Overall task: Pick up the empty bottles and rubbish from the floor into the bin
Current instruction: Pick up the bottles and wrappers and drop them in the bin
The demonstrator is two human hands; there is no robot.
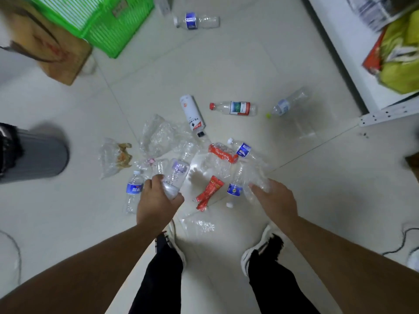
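Note:
Empty plastic bottles and wrappers litter the pale tiled floor in front of my feet. My left hand is shut on a clear bottle with a purple label, lifted off the floor. My right hand grips a crumpled clear bottle with a blue label. Between my hands lies a red wrapper. A blue-labelled bottle lies just left of my left hand. The grey bin with a black liner stands at the far left.
Farther out lie a white bottle, a red-capped bottle, a clear bottle and another near a green basket. Clear plastic bags lie mid-floor. A white shelf unit stands right; a cardboard box left.

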